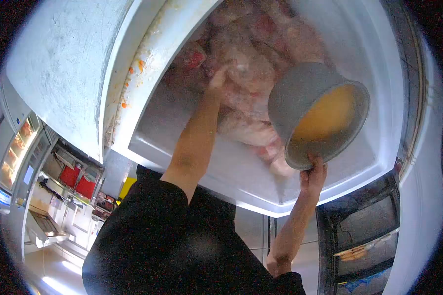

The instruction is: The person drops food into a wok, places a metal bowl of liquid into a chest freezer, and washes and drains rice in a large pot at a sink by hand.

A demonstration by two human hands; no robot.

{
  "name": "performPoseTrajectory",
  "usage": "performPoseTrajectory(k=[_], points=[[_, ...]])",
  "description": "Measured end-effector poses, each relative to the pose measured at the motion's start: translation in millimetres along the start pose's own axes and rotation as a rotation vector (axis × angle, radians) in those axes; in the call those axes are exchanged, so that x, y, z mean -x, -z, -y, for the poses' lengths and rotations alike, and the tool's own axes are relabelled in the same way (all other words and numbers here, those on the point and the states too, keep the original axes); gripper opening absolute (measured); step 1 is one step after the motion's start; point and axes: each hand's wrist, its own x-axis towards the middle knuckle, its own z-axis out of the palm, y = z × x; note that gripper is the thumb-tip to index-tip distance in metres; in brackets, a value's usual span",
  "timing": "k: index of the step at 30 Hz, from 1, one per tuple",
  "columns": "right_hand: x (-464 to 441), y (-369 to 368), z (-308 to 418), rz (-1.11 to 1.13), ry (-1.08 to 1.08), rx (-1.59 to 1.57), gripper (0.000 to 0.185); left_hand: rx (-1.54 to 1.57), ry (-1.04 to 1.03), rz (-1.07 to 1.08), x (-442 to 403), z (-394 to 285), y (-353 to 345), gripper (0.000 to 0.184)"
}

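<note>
Pale and reddish pieces of raw meat (251,130) lie heaped in a deep white bin (364,29), mostly at its far side. My left hand (218,78) reaches in and touches the meat. Its fingers blend into the pieces, so their grip is unclear. A grey metal pot (295,93) is tipped on its side over the bin's right part, with its mouth turned toward me. Its inside looks yellow-orange; whether this is food or a coating I cannot tell. My right hand (314,176) grips the pot's near rim, fingers closed over the edge.
A scratched white panel (64,59) rises left of the bin, and orange spots mark the ledge (133,73) beside it. Dark shelving (364,236) stands at lower right. A counter with red containers (79,182) and a lit display case (17,152) are farther left.
</note>
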Motion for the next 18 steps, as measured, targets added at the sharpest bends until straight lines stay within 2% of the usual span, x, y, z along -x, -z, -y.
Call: performPoseTrajectory(k=[2, 4, 5, 6, 7, 9, 10, 12, 13, 15, 18], points=[[4, 9, 1, 0.03, -0.033, 0.053, 0.02, -0.057, 0.095, -0.007, 40, -12, 3, 0.043], [7, 2, 8, 0.036, -0.045, 0.106, 0.018, 0.362, 0.02, 0.409, 16, -6, 59, 0.043], [8, -5, 7, -0.034, -0.021, 0.052, 0.017, 0.575, -0.015, 0.611, 9, -1, 77, 0.043], [10, -16, 3, -0.103, 0.004, 0.002, 0.016, 0.398, -0.348, 0.162, 50, -24, 12, 0.064], [10, -21, 3, -0.166, 0.034, -0.044, 0.015, 0.261, -0.258, 0.126, 30, -10, 9, 0.064], [6, -11, 2, -0.062, 0.016, -0.024, 0.016, -0.003, -0.083, 0.049, -9, 4, 8, 0.067], [3, -3, 0, -0.009, 0.005, -0.013, 0.016, 0.117, -0.007, 0.04, -2, 7, 5, 0.067], [-10, 27, -2, 0.011, -0.099, 0.058, 0.041, 0.356, 0.131, 0.037, 62, -33, -56, 0.068], [-15, 32, -3, 0.023, -0.153, 0.085, 0.053, 0.362, 0.085, 0.076, 61, -31, -58, 0.065], [-15, 27, -6, 0.043, -0.093, 0.0, 0.049, 0.363, 0.008, 0.149, 53, -20, -55, 0.059], [-10, 14, 2, 0.011, -0.082, 0.048, 0.045, 0.259, -0.064, 0.032, 33, -3, -37, 0.049]])
